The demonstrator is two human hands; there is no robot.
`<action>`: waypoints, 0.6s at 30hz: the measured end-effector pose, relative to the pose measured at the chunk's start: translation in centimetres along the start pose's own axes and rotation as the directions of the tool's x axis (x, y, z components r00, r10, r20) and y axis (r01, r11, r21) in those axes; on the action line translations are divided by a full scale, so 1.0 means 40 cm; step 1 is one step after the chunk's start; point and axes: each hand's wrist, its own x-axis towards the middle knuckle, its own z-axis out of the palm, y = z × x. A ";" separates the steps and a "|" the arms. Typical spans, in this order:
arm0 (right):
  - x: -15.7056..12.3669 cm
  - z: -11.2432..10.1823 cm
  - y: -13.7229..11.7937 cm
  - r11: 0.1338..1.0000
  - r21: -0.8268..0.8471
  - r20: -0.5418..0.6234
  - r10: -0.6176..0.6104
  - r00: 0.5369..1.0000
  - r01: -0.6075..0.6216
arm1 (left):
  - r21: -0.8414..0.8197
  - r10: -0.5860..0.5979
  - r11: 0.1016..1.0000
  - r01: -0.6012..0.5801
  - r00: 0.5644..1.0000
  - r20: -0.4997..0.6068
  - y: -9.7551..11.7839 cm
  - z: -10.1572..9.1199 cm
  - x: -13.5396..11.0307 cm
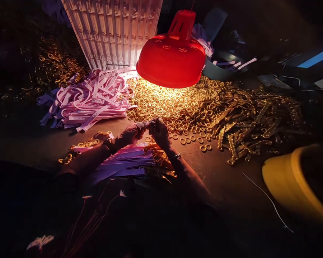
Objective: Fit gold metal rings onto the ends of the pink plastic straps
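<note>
Observe left hand (134, 133) and right hand (158, 130) near the middle, fingers curled, tips close together. Cannot tell, through shadow, whether clamped on anything. Just beyond, note heaped gold-toned rings (183, 105), round, smooth and glossy, some loose on the flat brown tabletop (201, 161). Below both hands, see lilac strips (126, 157), thin, flat and ribbon-like, laid roughly parallel. To the left, note pink strips (97, 95), tangled and looped. Above the rings, see a domed red lamp (171, 62), pierced with cutouts.
</note>
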 end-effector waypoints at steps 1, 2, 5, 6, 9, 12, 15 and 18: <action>0.000 0.004 0.002 1.000 -0.013 -0.023 -0.004 1.000 0.004 | 0.000 -0.016 1.000 0.016 1.000 -0.004 0.002 0.002 -0.001; 0.000 0.008 0.004 1.000 -0.025 -0.043 -0.003 0.999 0.002 | 0.005 -0.028 1.000 0.028 1.000 -0.008 0.003 0.002 -0.001; 0.001 0.011 0.001 0.998 -0.061 -0.064 0.025 0.998 -0.029 | 0.029 -0.025 0.999 0.025 1.000 -0.004 0.004 0.000 -0.001; 0.002 0.008 -0.002 0.997 -0.070 -0.060 0.040 0.997 -0.044 | 0.035 -0.011 0.999 0.011 1.000 0.006 0.003 -0.002 -0.001; 0.008 -0.007 -0.016 0.992 -0.100 -0.013 0.076 0.997 -0.077 | 0.052 0.033 0.998 -0.035 0.999 0.034 -0.005 -0.005 -0.004; 0.024 -0.024 -0.027 0.987 -0.138 0.065 0.093 0.994 -0.084 | 0.090 0.079 0.993 -0.079 0.997 0.002 -0.017 0.002 -0.009; 0.049 -0.027 -0.029 0.978 -0.189 0.146 0.122 0.982 -0.093 | 0.167 0.146 0.977 -0.133 0.987 -0.071 -0.026 0.009 -0.007; 0.071 -0.020 -0.029 0.973 -0.227 0.110 0.068 0.992 -0.042 | 0.244 0.204 0.955 -0.171 0.972 -0.119 -0.018 0.009 -0.003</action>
